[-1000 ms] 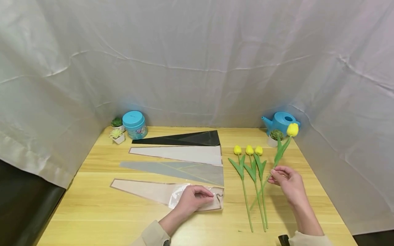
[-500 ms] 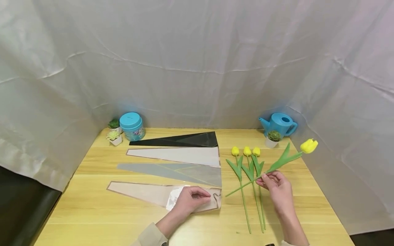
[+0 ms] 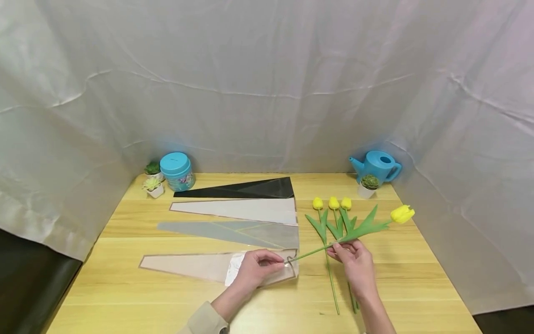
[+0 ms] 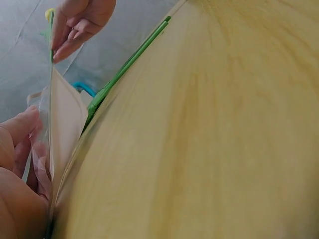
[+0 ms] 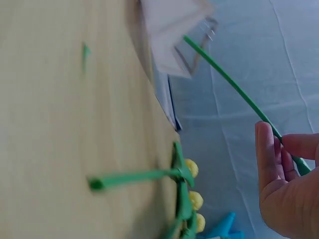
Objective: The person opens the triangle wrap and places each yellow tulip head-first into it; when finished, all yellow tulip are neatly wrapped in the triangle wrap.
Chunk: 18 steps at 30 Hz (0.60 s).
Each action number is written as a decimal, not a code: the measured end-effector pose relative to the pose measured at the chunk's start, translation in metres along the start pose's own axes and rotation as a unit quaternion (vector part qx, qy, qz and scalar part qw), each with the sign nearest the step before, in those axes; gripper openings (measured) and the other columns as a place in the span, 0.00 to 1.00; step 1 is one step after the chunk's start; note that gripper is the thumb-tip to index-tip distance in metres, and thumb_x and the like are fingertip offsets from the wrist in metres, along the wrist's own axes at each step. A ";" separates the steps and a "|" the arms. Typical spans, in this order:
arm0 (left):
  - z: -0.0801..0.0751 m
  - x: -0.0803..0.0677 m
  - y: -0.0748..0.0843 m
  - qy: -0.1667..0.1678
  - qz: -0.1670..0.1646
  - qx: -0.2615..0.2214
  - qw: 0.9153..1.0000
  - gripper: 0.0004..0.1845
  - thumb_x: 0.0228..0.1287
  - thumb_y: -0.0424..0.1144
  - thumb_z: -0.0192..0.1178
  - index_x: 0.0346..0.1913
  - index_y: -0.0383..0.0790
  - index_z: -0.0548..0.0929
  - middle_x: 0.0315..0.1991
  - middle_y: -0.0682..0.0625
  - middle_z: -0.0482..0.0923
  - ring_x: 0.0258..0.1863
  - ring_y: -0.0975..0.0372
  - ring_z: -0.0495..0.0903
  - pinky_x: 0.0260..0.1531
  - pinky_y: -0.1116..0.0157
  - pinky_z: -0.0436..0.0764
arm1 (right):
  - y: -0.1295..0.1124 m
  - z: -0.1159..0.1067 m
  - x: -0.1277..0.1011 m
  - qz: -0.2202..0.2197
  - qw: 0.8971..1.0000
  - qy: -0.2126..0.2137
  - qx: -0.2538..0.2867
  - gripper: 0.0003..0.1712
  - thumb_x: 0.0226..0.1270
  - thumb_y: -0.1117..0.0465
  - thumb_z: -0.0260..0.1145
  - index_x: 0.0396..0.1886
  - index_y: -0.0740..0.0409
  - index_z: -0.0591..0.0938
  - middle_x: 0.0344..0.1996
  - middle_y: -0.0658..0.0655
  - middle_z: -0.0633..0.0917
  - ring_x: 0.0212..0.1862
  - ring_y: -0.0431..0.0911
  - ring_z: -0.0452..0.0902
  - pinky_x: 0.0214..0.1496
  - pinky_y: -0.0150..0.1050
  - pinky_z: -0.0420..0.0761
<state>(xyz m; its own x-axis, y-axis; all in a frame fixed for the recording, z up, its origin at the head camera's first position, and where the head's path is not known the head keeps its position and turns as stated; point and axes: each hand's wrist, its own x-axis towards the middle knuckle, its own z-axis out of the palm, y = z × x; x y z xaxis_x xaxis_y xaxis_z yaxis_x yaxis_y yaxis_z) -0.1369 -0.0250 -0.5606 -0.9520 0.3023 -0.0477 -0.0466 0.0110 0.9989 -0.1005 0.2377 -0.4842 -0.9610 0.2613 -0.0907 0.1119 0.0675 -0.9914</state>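
My right hand (image 3: 353, 263) pinches the green stem of a yellow tulip (image 3: 402, 214). The bloom points right and the stem end reaches left to the mouth of a pale flower sleeve (image 3: 183, 264). My left hand (image 3: 256, 269) pinches the clear front layer of that sleeve near its wide end, and in the left wrist view the clear layer stands apart from the pinkish back panel (image 4: 66, 112). In the right wrist view the stem (image 5: 232, 84) runs from my fingers toward the sleeve's opening. Beneath the right hand, several more tulips (image 3: 318, 204) lie on the table.
Behind lie a grey sleeve (image 3: 250, 233), a white sleeve (image 3: 250, 209) and a black sleeve (image 3: 250, 188). A blue jar (image 3: 177, 171) and small potted plants (image 3: 153, 186) stand at back left. A blue watering can (image 3: 377, 166) and another potted plant (image 3: 368, 186) stand at back right.
My right hand has moved left and tilted the tulip from nearly upright to almost level, bringing its stem end to the sleeve. The left hand has lifted the sleeve's mouth slightly.
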 end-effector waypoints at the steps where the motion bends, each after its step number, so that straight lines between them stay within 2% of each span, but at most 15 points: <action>1: 0.000 0.000 0.000 0.002 0.001 -0.003 1.000 0.11 0.55 0.34 0.78 0.41 0.34 0.91 0.41 0.45 0.91 0.36 0.66 0.86 0.42 0.72 0.84 | 0.002 0.003 0.000 0.002 1.000 -0.003 0.004 0.14 0.78 0.69 0.61 0.55 0.74 0.73 0.43 0.63 0.86 0.45 0.47 0.90 0.53 0.38 0.88; 8: 0.003 0.003 -0.001 0.013 0.007 -0.022 1.000 0.12 0.54 0.33 0.78 0.41 0.32 0.90 0.41 0.46 0.90 0.37 0.66 0.86 0.43 0.72 0.83 | 0.011 0.024 -0.003 0.013 1.000 -0.009 0.025 0.12 0.74 0.75 0.62 0.52 0.76 0.74 0.42 0.67 0.87 0.43 0.50 0.90 0.50 0.36 0.88; 18: 0.009 0.004 0.002 0.024 0.004 -0.048 0.999 0.11 0.54 0.31 0.78 0.41 0.33 0.91 0.43 0.42 0.90 0.38 0.64 0.85 0.43 0.71 0.84 | 0.020 0.039 -0.004 0.012 1.000 -0.016 0.002 0.12 0.71 0.72 0.67 0.51 0.75 0.78 0.42 0.69 0.88 0.41 0.50 0.89 0.48 0.37 0.89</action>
<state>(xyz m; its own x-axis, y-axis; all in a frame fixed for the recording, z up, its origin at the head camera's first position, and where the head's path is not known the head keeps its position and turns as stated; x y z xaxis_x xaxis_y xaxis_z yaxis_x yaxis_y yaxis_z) -0.1387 -0.0154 -0.5593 -0.9657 0.2562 -0.0418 -0.0651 -0.0831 0.9944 -0.1040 0.2008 -0.5069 -0.9654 0.2327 -0.1174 0.1343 0.0583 -0.9892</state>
